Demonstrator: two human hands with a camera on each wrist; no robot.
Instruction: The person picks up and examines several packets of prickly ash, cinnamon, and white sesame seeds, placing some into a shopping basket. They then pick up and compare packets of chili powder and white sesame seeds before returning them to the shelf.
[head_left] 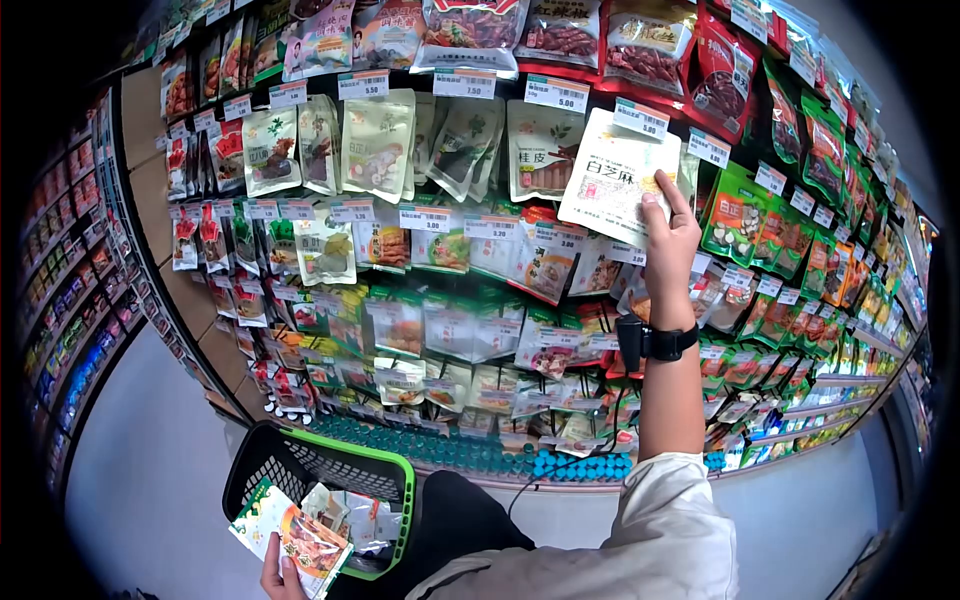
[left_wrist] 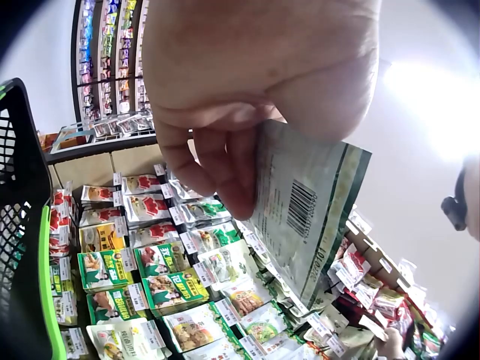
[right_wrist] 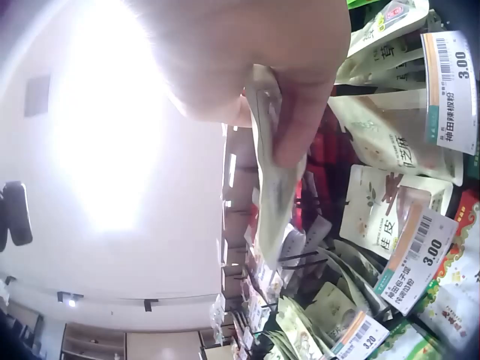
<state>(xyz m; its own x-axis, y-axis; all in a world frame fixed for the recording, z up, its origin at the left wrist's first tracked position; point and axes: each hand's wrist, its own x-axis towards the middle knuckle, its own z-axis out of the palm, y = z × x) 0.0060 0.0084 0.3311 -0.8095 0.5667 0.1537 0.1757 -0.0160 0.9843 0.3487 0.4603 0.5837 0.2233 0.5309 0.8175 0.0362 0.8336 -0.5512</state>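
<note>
In the head view the right hand point(head_left: 672, 245) holds a cream packet point(head_left: 612, 178) with dark lettering by its right side, in front of the hanging rows. The right wrist view shows that packet point(right_wrist: 271, 187) edge-on, pinched by the right hand point(right_wrist: 262, 67). Low at the left, the left hand point(head_left: 283, 575) grips a white and orange food packet point(head_left: 290, 535) over the basket point(head_left: 408, 500). From the left wrist view, the packet's pale back with a barcode point(left_wrist: 304, 210) faces the camera, its edge between the thumb and curled fingers of the left hand point(left_wrist: 262, 75).
A wall of hanging packets point(head_left: 380, 140) with price tags point(head_left: 464, 83) spans the view. Several packets lie in the green-rimmed black basket. Another shelf point(head_left: 70, 260) stands at the far left, with pale floor point(head_left: 140, 430) between. A leg is beside the basket.
</note>
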